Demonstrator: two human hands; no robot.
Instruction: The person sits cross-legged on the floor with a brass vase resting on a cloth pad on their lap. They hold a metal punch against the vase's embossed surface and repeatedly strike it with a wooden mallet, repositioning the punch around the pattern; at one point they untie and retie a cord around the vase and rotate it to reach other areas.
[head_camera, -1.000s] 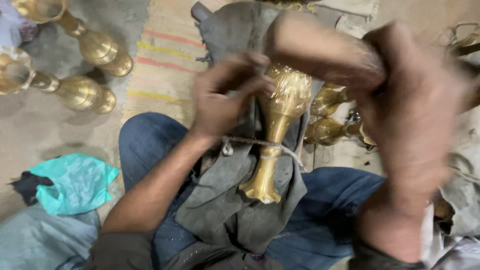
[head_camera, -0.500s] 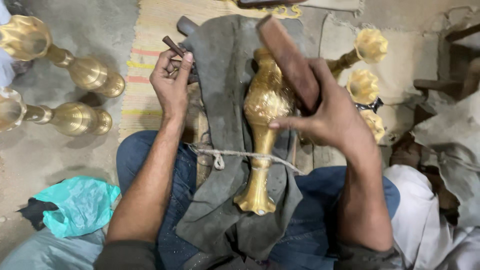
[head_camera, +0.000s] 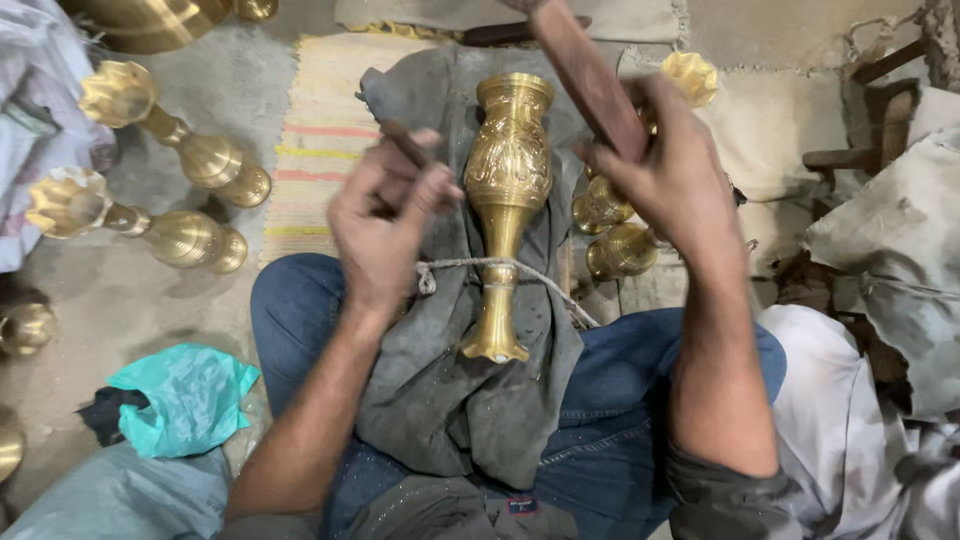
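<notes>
Brass vase (head_camera: 507, 190): laid lengthwise on grey cloth (head_camera: 450, 400) over lap, tied down w/ cord (head_camera: 480, 264) at stem.
Left hand (head_camera: 385, 225): just left of vase, closed on small dark tool (head_camera: 405, 145).
Right hand (head_camera: 670, 175): just right of vase, closed on wooden stick (head_camera: 585, 75), raised.
Finished vases (head_camera: 170, 150): laid on floor, well left of vase; more (head_camera: 620, 245) near its right.
Teal bag (head_camera: 180, 395): lower left.

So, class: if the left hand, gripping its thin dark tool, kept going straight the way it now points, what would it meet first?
Probably the brass vase tied down on the grey cloth. The left hand points right toward its embossed body, though depth is unclear.
</notes>
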